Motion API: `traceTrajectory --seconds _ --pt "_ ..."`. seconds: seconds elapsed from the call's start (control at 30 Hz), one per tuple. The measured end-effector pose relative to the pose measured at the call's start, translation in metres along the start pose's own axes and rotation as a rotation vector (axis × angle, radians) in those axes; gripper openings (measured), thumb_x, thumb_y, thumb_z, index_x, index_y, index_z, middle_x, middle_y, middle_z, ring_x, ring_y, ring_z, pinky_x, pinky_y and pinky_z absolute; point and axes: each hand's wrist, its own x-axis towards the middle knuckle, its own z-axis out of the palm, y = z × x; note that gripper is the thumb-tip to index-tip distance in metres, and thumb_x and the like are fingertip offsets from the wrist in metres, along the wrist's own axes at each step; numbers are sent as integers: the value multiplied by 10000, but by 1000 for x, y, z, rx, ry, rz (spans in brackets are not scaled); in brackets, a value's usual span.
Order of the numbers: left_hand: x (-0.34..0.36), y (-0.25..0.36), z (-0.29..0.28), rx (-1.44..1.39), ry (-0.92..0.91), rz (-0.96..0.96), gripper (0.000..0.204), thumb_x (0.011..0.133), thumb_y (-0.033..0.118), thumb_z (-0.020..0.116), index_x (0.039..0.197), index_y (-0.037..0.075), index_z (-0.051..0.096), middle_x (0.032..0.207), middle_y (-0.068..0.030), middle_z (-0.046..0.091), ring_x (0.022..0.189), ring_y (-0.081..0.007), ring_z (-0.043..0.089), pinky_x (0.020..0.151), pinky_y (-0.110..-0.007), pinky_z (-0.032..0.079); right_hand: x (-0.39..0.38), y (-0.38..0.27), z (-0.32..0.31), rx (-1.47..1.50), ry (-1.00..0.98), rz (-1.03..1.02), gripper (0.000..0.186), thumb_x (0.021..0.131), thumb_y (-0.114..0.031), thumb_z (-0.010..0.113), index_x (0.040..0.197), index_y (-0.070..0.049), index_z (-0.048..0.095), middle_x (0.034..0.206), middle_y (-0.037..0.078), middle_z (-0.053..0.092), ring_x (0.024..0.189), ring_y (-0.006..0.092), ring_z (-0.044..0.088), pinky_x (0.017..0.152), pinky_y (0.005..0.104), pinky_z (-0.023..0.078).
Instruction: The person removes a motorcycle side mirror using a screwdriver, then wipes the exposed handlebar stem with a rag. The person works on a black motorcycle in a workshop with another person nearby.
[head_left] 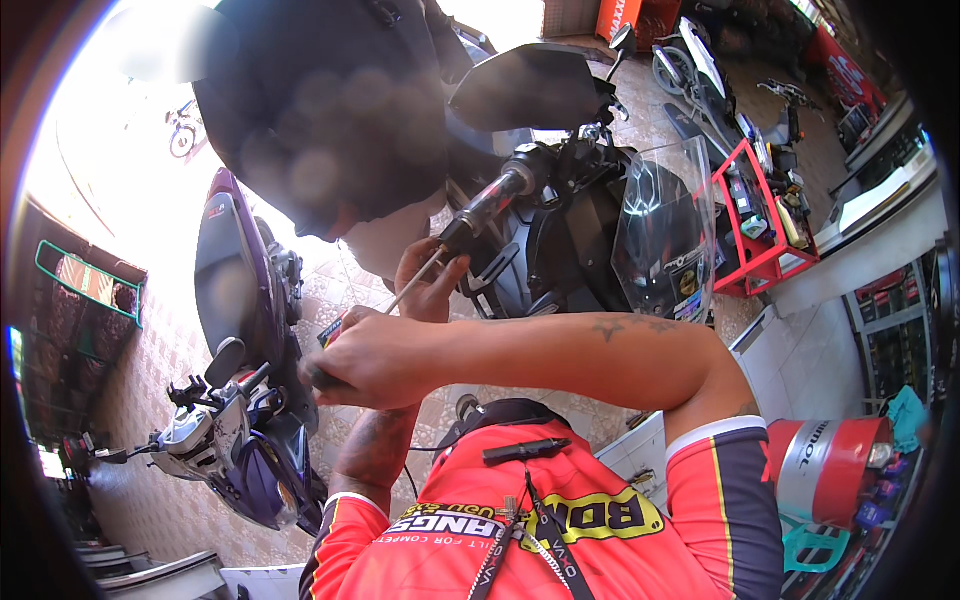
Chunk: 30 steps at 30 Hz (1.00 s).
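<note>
Red shirt (545,500): nearest, below handlebar grip (490,203).
Right hand (378,362): fingers wrapped round screwdriver (415,288), lower left of grip.
Left hand (428,290): fingers apparently pinching bar end (457,237), grip's outer tip.
Done: shaft lined up, seemingly.
Left: probably turning; loosening or tightening, cannot tell.

Our right hand (375,360) hides most of the tool handle (331,332), our right forearm (540,355) covers part of our left arm (378,450), and we see a blurred dark shape (330,110) cut off above.
</note>
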Motion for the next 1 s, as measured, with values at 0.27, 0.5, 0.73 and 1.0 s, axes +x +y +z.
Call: traceTrajectory --seconds 0.27,0.5,0.73,1.0 --pt "-1 13 6 50 2 -16 394 872 60 775 1205 -16 579 981 -50 680 879 -112 612 803 -239 464 47 -55 -42 -292 -473 409 577 815 -448 757 1241 -65 689 1142 98 709 1103 277 674 910 508 498" --pt "-5 21 9 -3 4 -60 375 881 29 746 1213 -10 576 1004 -62 687 900 -109 619 744 -235 482 42 -63 23 -1000 -193 15 507 828 -417 729 1195 -69 710 1281 133 649 1168 331 596 986 587 445" --pt "-3 10 7 81 39 -43 367 877 84 768 1192 13 593 908 -66 697 724 -90 588 634 -231 457 -3 19 17 -203 147 -453 287 913 -441 646 1098 -230 705 1116 36 682 1132 247 630 870 477 514" --pt "-1 -1 -3 111 -3 44 361 892 112 752 1193 -3 590 984 -58 659 894 -122 623 756 -271 500 46 -39 -14 -254 -246 365 781 804 -322 700 1383 134 441 1203 177 659 1109 277 664 871 461 516"
